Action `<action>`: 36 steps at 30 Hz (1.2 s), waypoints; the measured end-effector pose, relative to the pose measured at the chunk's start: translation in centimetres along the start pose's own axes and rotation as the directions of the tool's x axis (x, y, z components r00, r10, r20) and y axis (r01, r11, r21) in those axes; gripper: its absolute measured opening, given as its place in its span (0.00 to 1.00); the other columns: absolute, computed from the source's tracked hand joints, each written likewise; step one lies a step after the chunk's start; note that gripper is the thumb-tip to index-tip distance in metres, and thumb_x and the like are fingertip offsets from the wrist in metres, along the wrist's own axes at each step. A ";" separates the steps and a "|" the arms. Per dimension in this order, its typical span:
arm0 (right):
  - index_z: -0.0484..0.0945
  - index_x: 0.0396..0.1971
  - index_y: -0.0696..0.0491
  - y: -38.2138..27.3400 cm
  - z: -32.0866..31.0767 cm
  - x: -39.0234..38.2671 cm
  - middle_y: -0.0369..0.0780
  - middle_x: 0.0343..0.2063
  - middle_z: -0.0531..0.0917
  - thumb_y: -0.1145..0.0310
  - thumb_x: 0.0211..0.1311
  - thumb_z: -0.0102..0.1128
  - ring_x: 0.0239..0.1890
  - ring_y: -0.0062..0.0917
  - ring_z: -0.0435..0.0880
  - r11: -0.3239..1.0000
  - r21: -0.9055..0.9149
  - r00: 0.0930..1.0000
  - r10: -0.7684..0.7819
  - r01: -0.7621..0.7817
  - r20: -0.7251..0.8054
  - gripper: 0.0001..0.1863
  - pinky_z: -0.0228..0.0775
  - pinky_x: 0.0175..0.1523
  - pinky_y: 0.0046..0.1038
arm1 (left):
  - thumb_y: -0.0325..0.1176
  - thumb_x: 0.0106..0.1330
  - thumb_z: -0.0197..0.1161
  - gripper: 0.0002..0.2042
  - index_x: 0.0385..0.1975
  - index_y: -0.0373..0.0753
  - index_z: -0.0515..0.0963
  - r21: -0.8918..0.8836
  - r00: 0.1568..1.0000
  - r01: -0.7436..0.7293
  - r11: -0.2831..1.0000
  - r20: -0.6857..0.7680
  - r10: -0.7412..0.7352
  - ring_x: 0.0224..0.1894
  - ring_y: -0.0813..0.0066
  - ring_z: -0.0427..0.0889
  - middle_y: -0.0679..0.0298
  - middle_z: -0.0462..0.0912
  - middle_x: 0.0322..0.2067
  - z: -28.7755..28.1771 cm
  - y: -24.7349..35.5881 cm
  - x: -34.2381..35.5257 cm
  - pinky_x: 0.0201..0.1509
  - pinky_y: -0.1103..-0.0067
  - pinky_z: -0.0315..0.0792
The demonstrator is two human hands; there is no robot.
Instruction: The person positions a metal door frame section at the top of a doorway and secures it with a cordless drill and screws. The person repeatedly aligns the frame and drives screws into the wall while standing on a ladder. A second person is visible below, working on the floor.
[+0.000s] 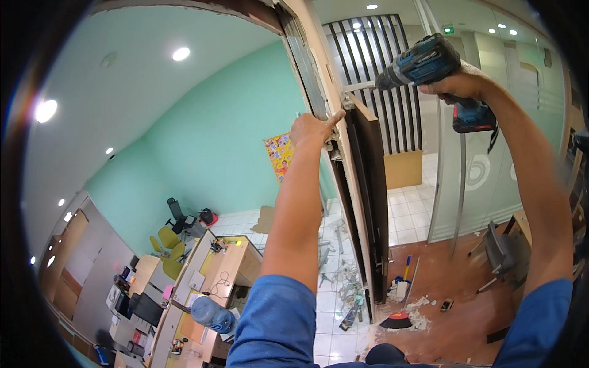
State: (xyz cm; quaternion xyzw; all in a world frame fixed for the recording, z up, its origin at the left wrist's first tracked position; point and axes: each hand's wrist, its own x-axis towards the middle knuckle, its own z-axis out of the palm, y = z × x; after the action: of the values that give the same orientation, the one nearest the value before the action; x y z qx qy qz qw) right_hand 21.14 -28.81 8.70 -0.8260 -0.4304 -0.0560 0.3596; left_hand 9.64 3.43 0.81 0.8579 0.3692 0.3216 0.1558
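Observation:
My right hand (457,83) grips a blue-and-black cordless drill (426,61) with a battery at its base, raised at the upper right and pointed left toward a pale wooden door frame (334,64) with a metal channel and broken, rough patches. My left hand (311,127) grips the frame's edge at about head-camera centre, below the drill's tip, with its thumb stretched across the wood. A dark brown panel (371,159) stands upright beside the frame, just right of my left hand. The exact point where the drill's bit meets the frame is too small to tell.
Desks (230,260) with a water jug (211,316) and chairs (169,239) stand at lower left. Debris (350,300), a broom head (396,321) and small tools lie on the floor below the frame. A glass partition (466,178) and another chair (498,251) are at right.

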 end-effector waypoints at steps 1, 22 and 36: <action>0.82 0.33 0.52 -1.0 -0.5 -1.0 0.34 0.20 0.79 0.52 0.54 0.76 0.20 0.18 0.76 0.999 -0.027 1.000 -0.025 0.025 0.007 0.19 0.72 0.26 0.23 | 0.75 0.51 0.64 0.48 0.49 0.26 0.82 -0.032 0.997 -0.005 0.999 -0.080 0.003 0.55 0.50 0.83 0.42 0.83 0.51 0.2 -0.3 -0.4 0.60 0.63 0.75; 0.85 0.27 0.56 -9.8 14.2 -17.2 0.52 0.30 0.86 0.71 0.45 0.66 0.39 0.49 0.86 0.804 -0.415 0.887 -0.281 0.426 0.366 0.08 0.79 0.45 0.45 | 0.61 0.62 0.69 0.30 0.49 0.43 0.68 -0.890 0.909 0.353 -0.287 0.254 0.331 0.18 0.86 0.58 0.76 0.59 0.21 5.8 -4.0 -35.4 0.20 0.85 0.54; 0.81 0.27 0.57 -9.8 3.1 -25.3 0.50 0.29 0.85 0.69 0.47 0.66 0.36 0.46 0.85 0.730 -0.622 0.959 -0.204 0.281 0.195 0.09 0.77 0.40 0.44 | 0.42 0.76 0.49 0.20 0.56 0.33 0.76 -0.518 0.187 0.795 0.316 0.705 0.684 0.23 0.82 0.67 0.70 0.68 0.25 -0.8 1.3 -44.1 0.22 0.82 0.61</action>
State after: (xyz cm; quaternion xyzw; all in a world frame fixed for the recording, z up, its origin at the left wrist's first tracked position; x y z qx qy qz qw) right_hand -2.63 -40.11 1.57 -0.8372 -0.5087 -0.2000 0.0188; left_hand -13.11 -29.78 -17.16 0.5262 -0.0526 -0.1762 0.8302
